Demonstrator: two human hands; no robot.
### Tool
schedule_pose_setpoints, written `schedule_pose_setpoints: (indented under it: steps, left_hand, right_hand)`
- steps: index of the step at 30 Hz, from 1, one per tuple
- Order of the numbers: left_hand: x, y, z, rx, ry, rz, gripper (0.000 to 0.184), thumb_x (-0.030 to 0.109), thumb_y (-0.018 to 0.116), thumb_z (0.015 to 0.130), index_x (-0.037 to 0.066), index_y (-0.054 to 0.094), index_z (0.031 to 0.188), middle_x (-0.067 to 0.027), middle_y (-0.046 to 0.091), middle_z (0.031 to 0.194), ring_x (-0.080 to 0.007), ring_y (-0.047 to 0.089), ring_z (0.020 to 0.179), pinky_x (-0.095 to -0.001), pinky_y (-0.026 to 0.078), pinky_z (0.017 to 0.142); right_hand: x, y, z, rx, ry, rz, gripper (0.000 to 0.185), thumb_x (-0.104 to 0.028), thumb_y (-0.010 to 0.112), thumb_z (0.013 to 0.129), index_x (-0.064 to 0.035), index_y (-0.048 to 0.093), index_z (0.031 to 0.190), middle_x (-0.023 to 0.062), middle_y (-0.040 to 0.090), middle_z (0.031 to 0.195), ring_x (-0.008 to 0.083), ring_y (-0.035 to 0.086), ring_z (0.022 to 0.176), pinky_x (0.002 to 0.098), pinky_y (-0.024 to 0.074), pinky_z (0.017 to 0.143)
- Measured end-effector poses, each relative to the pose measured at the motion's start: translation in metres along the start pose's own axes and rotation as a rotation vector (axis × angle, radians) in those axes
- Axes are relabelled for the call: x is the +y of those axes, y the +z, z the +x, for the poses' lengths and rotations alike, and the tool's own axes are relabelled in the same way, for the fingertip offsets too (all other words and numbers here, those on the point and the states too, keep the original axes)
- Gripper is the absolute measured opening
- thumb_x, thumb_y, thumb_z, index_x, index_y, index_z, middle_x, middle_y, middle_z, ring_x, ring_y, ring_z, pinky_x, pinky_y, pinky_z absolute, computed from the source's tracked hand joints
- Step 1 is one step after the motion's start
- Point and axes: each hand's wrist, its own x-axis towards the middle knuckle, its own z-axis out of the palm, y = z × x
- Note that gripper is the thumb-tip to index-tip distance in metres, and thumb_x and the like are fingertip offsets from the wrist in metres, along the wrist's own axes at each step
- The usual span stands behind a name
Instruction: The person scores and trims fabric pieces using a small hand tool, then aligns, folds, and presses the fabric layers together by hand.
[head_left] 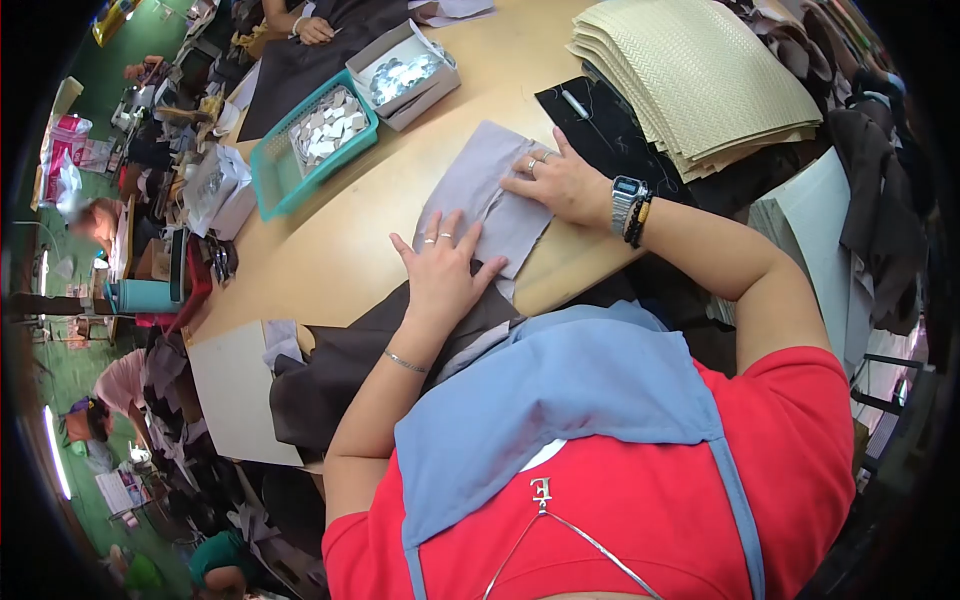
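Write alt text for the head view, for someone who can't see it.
A person's left hand and right hand rest on a piece of lilac-grey material on a wooden table. Beyond it are a teal basket and an open box, both holding small pieces; to the right lies a stack of cream, woven-textured sheets.

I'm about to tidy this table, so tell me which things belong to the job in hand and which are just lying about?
Likely in the job:
- grey fabric
- left hand and right hand, both on it

Apparently lying about:
- teal basket
- cardboard box
- woven sheets
- white board
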Motion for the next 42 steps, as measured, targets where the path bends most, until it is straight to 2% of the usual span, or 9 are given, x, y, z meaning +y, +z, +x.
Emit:
schedule_pose_setpoints:
  steps: [4, 7, 10, 13, 16, 26, 31, 34, 42]
  left_hand:
    - [-0.001, 0.001, -0.003, 0.036, -0.003, 0.010, 0.056, 0.058, 0.062, 0.086, 0.018, 0.066, 0.124, -0.0099, 0.053, 0.138, -0.0306, 0.041, 0.136, -0.0799, 0.018, 0.099]
    - [-0.001, 0.003, -0.004, 0.046, -0.006, 0.013, 0.055, 0.057, 0.062, 0.085, 0.018, 0.066, 0.124, -0.0099, 0.054, 0.138, -0.0308, 0.042, 0.136, -0.0798, 0.018, 0.098]
    - [-0.001, 0.004, -0.005, 0.040, -0.012, 0.008, 0.055, 0.057, 0.063, 0.085, 0.019, 0.066, 0.125, -0.0099, 0.054, 0.138, -0.0309, 0.042, 0.136, -0.0797, 0.019, 0.098]
    - [-0.002, 0.004, -0.004, 0.035, -0.018, 0.000, 0.055, 0.057, 0.063, 0.085, 0.019, 0.065, 0.125, -0.0099, 0.053, 0.138, -0.0309, 0.041, 0.136, -0.0798, 0.019, 0.098]
    - [-0.003, 0.004, -0.004, 0.036, -0.014, -0.016, 0.054, 0.056, 0.064, 0.085, 0.019, 0.065, 0.125, -0.0103, 0.053, 0.137, -0.0315, 0.040, 0.135, -0.0804, 0.020, 0.098]
    - [-0.003, 0.004, -0.004, 0.018, -0.022, -0.016, 0.054, 0.056, 0.062, 0.086, 0.020, 0.065, 0.125, -0.0097, 0.052, 0.139, -0.0306, 0.039, 0.137, -0.0800, 0.018, 0.099]
    - [-0.003, 0.000, -0.008, 0.039, -0.018, 0.012, 0.051, 0.056, 0.062, 0.086, 0.020, 0.067, 0.122, -0.0091, 0.053, 0.138, -0.0301, 0.039, 0.138, -0.0801, 0.018, 0.099]
    - [-0.003, -0.004, -0.013, 0.045, -0.023, 0.017, 0.048, 0.054, 0.063, 0.086, 0.019, 0.068, 0.118, -0.0082, 0.053, 0.138, -0.0295, 0.039, 0.138, -0.0800, 0.017, 0.099]
    - [-0.006, -0.011, -0.023, 0.060, -0.030, 0.001, 0.041, 0.049, 0.068, 0.085, 0.018, 0.071, 0.111, -0.0071, 0.054, 0.137, -0.0281, 0.041, 0.137, -0.0801, 0.018, 0.098]
  right_hand:
    - [0.000, 0.002, 0.003, 0.038, -0.078, 0.003, 0.038, -0.014, 0.045, 0.094, -0.0150, 0.052, 0.132, 0.0115, 0.055, 0.131, 0.0268, 0.054, 0.126, 0.0676, 0.0284, 0.108]
    - [-0.006, -0.004, 0.004, -0.029, -0.026, 0.052, 0.038, -0.014, 0.046, 0.094, -0.0148, 0.051, 0.132, 0.0117, 0.055, 0.131, 0.0268, 0.054, 0.124, 0.0675, 0.0302, 0.107]
    - [-0.008, -0.011, 0.004, -0.099, -0.005, 0.069, 0.037, -0.014, 0.044, 0.094, -0.0164, 0.054, 0.130, 0.0088, 0.055, 0.127, 0.0241, 0.053, 0.124, 0.0635, 0.0321, 0.107]
    - [-0.010, 0.004, 0.006, 0.013, -0.061, 0.034, 0.038, -0.014, 0.045, 0.094, -0.0159, 0.054, 0.131, 0.0090, 0.055, 0.127, 0.0256, 0.052, 0.125, 0.0617, 0.0337, 0.106]
    - [-0.017, -0.006, 0.007, -0.063, -0.038, 0.091, 0.038, -0.015, 0.046, 0.094, -0.0149, 0.054, 0.131, 0.0093, 0.054, 0.128, 0.0266, 0.052, 0.125, 0.0605, 0.0348, 0.106]
    - [-0.029, -0.004, 0.006, -0.015, -0.062, 0.102, 0.037, -0.017, 0.046, 0.094, -0.0136, 0.055, 0.129, 0.0117, 0.054, 0.129, 0.0272, 0.052, 0.125, 0.0634, 0.0340, 0.105]
    - [-0.030, 0.000, 0.006, 0.065, -0.119, 0.113, 0.035, -0.017, 0.046, 0.095, -0.0123, 0.054, 0.128, 0.0141, 0.054, 0.130, 0.0279, 0.053, 0.124, 0.0664, 0.0356, 0.103]
    - [-0.036, -0.001, 0.010, -0.051, -0.069, 0.135, 0.036, -0.018, 0.047, 0.094, -0.0121, 0.055, 0.128, 0.0136, 0.055, 0.129, 0.0273, 0.053, 0.124, 0.0664, 0.0362, 0.102]
    - [-0.047, -0.003, 0.009, -0.006, -0.109, 0.082, 0.037, -0.020, 0.048, 0.094, -0.0142, 0.055, 0.129, 0.0124, 0.057, 0.125, 0.0273, 0.053, 0.124, 0.0663, 0.0361, 0.102]
